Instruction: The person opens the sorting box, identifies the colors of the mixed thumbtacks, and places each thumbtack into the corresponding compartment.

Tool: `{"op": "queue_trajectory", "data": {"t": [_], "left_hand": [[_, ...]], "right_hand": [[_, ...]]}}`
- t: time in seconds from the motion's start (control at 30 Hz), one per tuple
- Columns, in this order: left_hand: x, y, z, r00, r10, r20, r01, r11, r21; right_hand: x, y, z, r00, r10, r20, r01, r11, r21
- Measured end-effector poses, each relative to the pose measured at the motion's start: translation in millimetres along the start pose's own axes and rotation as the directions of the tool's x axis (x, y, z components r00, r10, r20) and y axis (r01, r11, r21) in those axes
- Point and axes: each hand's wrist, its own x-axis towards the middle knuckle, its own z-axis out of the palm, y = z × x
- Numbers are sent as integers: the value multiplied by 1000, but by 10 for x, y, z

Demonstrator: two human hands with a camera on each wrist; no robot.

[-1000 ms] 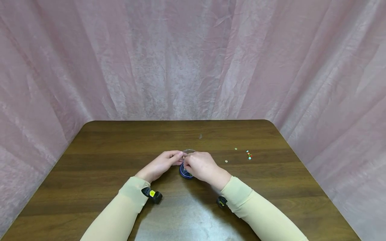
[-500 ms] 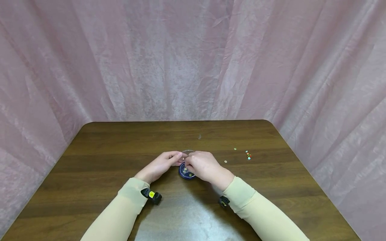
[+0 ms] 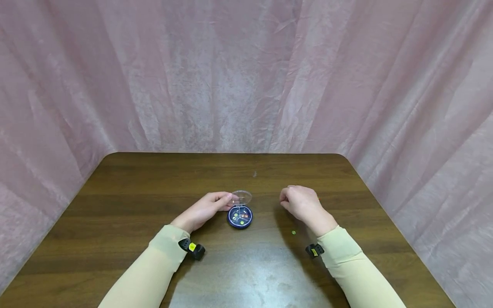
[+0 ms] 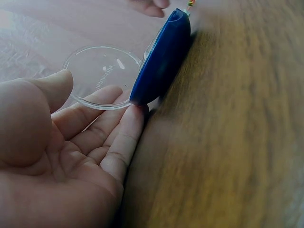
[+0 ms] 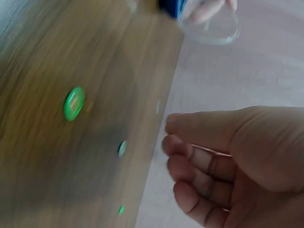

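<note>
A small round case with a dark blue base [image 3: 239,224] lies on the table, its clear round lid [image 3: 242,197] raised at the far side. Dividers split the base, and several tiny discs lie inside. My left hand [image 3: 204,209] holds the lid's left edge between thumb and fingers; in the left wrist view a fingertip touches the blue base [image 4: 161,61]. To the right of the case, my right hand [image 3: 304,205] is above the table with loosely curled fingers [image 5: 183,168]. Nothing shows between its thumb and fingertips in the right wrist view.
On the brown wooden table [image 3: 173,175], a green disc [image 3: 294,232] lies nearer me than the right hand. A bit of orange [image 3: 319,198] shows beside that hand, which hides more tabletop. Pale pink curtain [image 3: 215,85] hangs behind the table.
My right hand has moved away from over the case to the right, uncovering the base and the green disc. It now covers most of the loose pieces there. The left hand stays at the lid.
</note>
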Motion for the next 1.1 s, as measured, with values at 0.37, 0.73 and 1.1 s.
{"op": "queue_trajectory", "data": {"t": [0.37, 0.73, 1.1], "left_hand": [[17, -49, -13, 1000, -20, 0, 20, 1000, 5], [25, -9, -4, 1000, -29, -4, 29, 999, 13], [42, -41, -6, 1000, -21, 4, 21, 1000, -9]], "right_hand": [[-27, 206, 111, 991, 109, 78, -110, 994, 6], [-14, 246, 170, 989, 133, 60, -132, 991, -13], [-7, 234, 172, 988, 137, 72, -137, 991, -7]]}}
